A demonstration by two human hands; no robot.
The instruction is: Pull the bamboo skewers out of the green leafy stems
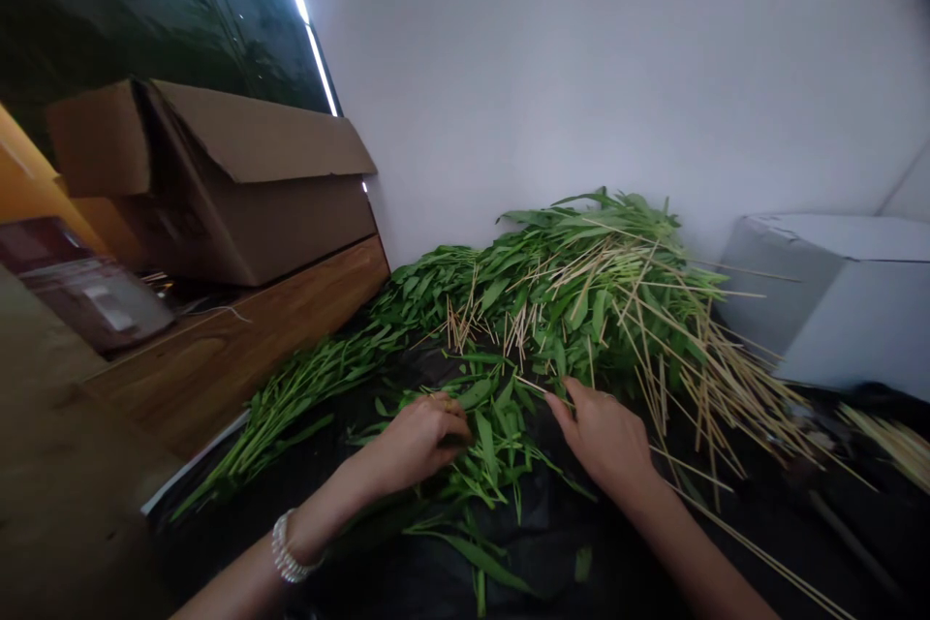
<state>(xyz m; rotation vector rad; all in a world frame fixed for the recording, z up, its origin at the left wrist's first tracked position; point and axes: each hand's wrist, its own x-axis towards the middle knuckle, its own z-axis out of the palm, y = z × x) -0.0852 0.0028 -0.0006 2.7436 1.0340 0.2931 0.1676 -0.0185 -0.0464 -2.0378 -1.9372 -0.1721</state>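
Observation:
A big heap of green leafy stems (573,281) lies on a black sheet (320,475) against the white wall, mixed with several thin pale sticks (697,378). My left hand (418,441), with a bead bracelet on its wrist, is curled closed on a small bunch of the leafy stems (486,446) in front of the heap. My right hand (603,436) rests on the same greens just right of it, forefinger stretched toward the heap, the other fingers bent down into the leaves. What the right hand's fingers grip is hidden.
A row of leafy stems (291,402) lies along the left of the sheet. A wooden ledge (239,339) at the left carries a cardboard box (239,184) and a dark packet (87,291). A grey-white box (835,300) stands at the right.

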